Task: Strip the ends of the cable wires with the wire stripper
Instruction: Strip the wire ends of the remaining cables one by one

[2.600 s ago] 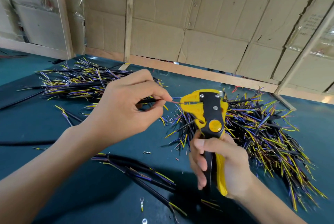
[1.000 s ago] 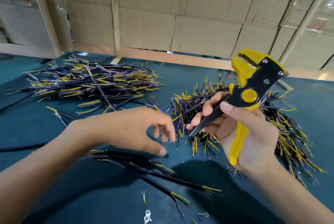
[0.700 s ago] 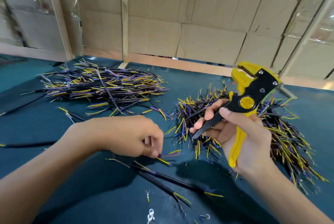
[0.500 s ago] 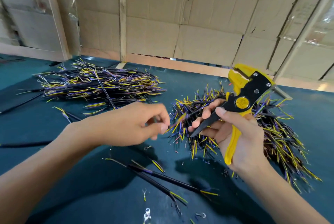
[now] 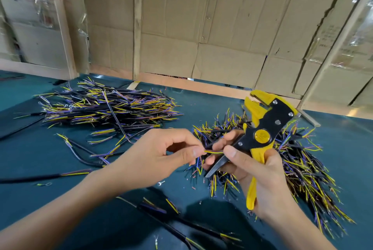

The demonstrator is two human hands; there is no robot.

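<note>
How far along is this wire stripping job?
Hard to say. Two big heaps of black multicolour cables lie on the teal table: one far left, one behind the right hand. The left hand pinches a yellow wire; the right hand grips the yellow-black wire stripper. Loose cables wait nearby.

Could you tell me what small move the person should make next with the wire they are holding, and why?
Probably swing the wire stripper down and feed the wire into its head. The left hand pinches the wire with its yellow end pointing at the right hand, which grips the stripper with its yellow head tilted up and away, well clear of the wire.
</note>
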